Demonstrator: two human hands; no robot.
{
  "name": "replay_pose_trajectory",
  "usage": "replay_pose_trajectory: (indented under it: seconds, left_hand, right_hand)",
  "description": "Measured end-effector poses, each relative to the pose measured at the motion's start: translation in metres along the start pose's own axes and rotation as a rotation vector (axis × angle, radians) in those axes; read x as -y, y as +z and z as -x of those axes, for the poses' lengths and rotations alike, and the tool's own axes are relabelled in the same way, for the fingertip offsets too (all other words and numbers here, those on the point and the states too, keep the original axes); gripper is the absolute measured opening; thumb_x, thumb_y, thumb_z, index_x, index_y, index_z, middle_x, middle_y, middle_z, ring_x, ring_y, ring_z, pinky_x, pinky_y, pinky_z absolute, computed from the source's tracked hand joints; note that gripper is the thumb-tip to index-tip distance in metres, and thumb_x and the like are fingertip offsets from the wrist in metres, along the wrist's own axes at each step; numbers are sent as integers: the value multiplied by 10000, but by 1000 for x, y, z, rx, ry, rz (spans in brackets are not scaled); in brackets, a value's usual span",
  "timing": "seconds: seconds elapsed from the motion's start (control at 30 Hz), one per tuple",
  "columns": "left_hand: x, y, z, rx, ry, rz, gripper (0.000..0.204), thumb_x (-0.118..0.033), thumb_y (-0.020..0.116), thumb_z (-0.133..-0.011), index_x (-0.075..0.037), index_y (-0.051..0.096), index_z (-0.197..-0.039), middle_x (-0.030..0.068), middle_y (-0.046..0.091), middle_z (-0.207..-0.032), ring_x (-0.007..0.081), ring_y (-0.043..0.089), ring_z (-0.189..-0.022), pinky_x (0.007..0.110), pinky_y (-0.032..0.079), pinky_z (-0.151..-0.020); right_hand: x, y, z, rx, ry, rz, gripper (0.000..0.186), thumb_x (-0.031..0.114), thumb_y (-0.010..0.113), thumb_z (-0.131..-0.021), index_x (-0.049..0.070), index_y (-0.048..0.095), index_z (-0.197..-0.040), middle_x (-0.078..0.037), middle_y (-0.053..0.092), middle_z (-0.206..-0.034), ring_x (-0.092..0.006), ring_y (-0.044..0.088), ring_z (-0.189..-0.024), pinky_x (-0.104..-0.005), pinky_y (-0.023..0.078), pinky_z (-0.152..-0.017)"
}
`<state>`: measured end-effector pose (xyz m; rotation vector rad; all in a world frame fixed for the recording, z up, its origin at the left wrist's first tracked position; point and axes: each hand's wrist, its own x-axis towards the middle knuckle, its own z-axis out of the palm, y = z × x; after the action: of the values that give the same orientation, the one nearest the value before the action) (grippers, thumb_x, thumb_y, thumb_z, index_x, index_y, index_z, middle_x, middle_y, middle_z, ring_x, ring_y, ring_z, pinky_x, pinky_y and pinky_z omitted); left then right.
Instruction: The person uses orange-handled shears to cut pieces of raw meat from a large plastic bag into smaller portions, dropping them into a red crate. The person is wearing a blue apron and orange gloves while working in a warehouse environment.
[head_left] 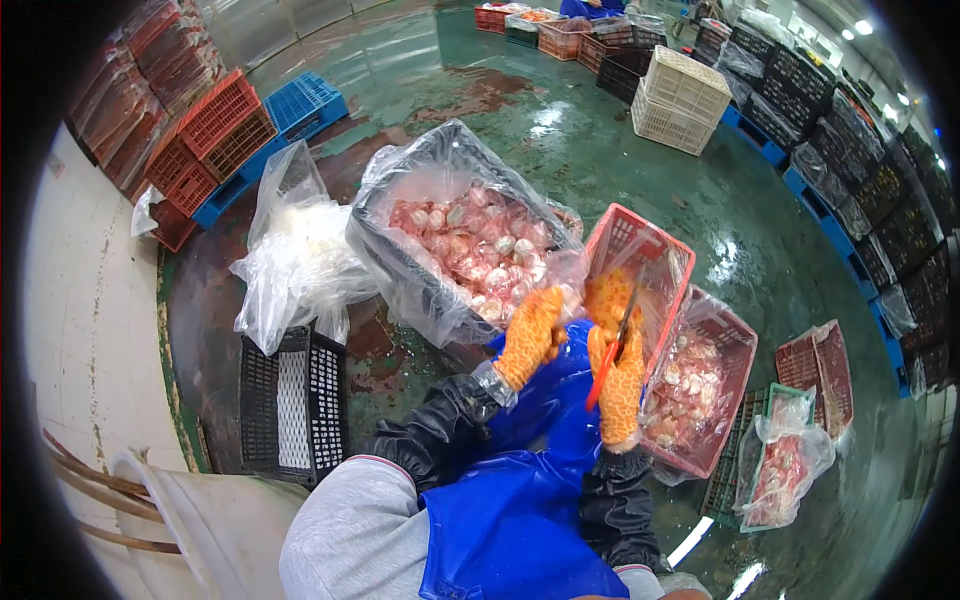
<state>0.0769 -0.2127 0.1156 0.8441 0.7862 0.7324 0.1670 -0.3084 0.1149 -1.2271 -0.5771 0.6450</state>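
Note:
My left hand (532,335), in an orange patterned glove, is closed with curled fingers at the near edge of a plastic-lined dark crate (395,262). Whatever lies in those fingers is hidden. Pink and whitish wet meat pieces (480,240) fill this crate. My right hand (622,385), gloved alike, is wrapped around red-handled scissors (599,384), their dark blades pointing up and away. Just beyond it stands a red basket (682,262) with yellow-orange lumps (606,296) at its near left. A blue apron (510,520) covers my lap.
At right, another red crate (742,345) holds similar pink pieces, beside a green basket (765,515) with a bagged portion. Crumpled clear plastic (305,260) and a black crate (260,400) are at left. Stacked crates (850,150) line the right; white crates (680,95) stand farther back.

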Motion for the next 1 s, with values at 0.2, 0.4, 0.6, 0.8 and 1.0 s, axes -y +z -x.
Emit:
replay_pose_trajectory:
  seconds: [0.2, 0.4, 0.6, 0.8, 1.0]
  left_hand:
    - [11, -25, -39, -210, 560, -253, 255, -319, 500, -899, -82, 557, -974, 39, 545, -657, 125, 509, -499, 237, 388, -395]
    - [12, -6, -20, -59, 269, -239, 301, -242, 516, -902, -17, 508, -1102, 72, 562, -1013, 125, 537, -912, 254, 458, -738]
    - [-1, 7, -4, -27, 355, -367, 281, -280, 465, -923, -30, 542, -1027, 46, 578, -823, 106, 547, -696, 270, 442, -543]
    - [28, -9, -38, 17, 697, -667, 288, -284, 454, -919, -45, 539, -1056, 67, 592, -865, 191, 572, -750, 347, 461, -633]
    - [23, -24, -52, 267, 25, -225, 232, -250, 477, -911, -68, 551, -1036, 55, 587, -940, 138, 586, -827, 263, 500, -604]
  right_hand:
    - [16, 0, 20, 353, 164, 474, 534, 223, 683, -784, -3, 453, -1210, -13, 526, -776, -85, 478, -702, -232, 434, -670]
    - [6, 7, 10, 362, -15, 571, 409, 239, 615, -838, 36, 503, -1176, -6, 564, -788, -66, 484, -679, -215, 422, -623]
    - [10, -1, 13, 393, 253, 403, 416, 324, 561, -866, 66, 505, -1187, 6, 574, -776, -37, 469, -596, -178, 352, -485]
    - [26, -1, 7, 380, 324, 303, 425, 325, 556, -869, 50, 498, -1187, 4, 570, -732, -29, 461, -578, -159, 329, -462]
    - [21, -24, 6, 439, 557, -92, 499, 443, 452, -895, 0, 526, -1111, -40, 555, -674, -70, 478, -469, -178, 390, -378]
